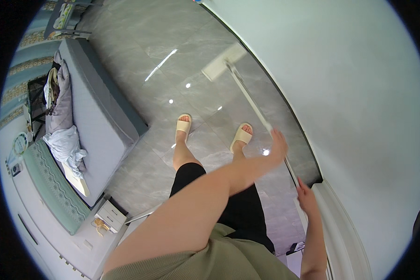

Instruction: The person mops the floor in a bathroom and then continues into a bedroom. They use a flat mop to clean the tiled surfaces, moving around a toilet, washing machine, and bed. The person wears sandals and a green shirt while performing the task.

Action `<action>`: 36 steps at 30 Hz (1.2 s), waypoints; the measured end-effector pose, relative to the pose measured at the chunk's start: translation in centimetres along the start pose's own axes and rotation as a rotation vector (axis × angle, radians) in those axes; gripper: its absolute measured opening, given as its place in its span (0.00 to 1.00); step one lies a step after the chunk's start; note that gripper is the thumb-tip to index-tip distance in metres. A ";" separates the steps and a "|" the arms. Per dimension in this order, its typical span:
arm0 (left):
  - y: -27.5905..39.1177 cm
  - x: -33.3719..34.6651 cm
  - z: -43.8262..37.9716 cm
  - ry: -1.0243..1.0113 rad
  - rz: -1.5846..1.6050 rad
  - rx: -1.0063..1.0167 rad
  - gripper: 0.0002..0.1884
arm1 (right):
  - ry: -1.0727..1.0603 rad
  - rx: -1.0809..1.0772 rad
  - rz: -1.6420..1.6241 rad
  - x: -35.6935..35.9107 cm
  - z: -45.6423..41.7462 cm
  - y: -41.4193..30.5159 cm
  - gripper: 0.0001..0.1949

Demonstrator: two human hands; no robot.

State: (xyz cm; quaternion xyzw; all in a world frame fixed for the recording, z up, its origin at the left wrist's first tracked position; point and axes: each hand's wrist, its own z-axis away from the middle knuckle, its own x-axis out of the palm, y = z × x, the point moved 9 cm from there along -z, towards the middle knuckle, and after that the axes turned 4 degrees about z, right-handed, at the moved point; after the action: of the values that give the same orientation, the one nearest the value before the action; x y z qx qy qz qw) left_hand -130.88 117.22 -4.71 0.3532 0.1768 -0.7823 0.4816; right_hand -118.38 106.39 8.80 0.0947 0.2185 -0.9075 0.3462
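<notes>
A flat mop (pixel 253 101) with a long pale handle reaches from my hands up to its wide, flat head (pixel 224 63), which is slightly blurred and lies on the glossy grey tiled floor (pixel 143 80) near the wall. My left hand (pixel 279 147) is closed around the middle of the handle, with that arm stretched across my body. Further down, by the handle's upper end, my right hand (pixel 305 196) grips it beside the wall. The fingers of both hands are partly hidden by the backs of the hands.
A bed with a grey mattress (pixel 91 105), rumpled bedding (pixel 64 143) and a green headboard (pixel 56 185) stands at left. Beside it is a white nightstand (pixel 111 215). A white wall (pixel 353 87) with dark skirting runs along the right. My feet wear cream slippers (pixel 238 138).
</notes>
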 end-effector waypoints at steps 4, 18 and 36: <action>13.5 0.9 6.9 -0.038 0.198 0.192 0.23 | -0.068 0.329 -0.148 -2.2 11.6 8.9 0.23; -5.4 2.9 8.9 0.165 0.452 -0.150 0.13 | -0.203 -0.007 0.168 2.5 4.0 -6.7 0.23; -22.3 3.8 24.8 0.508 1.390 -0.388 0.16 | 0.160 -0.320 1.362 15.5 17.5 -36.0 0.21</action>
State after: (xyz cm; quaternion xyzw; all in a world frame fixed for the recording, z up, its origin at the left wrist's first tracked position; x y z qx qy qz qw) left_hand -161.04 110.10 8.24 0.4614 0.1536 -0.1488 0.8610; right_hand -154.33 113.12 31.26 0.2249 0.2660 -0.4357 0.8300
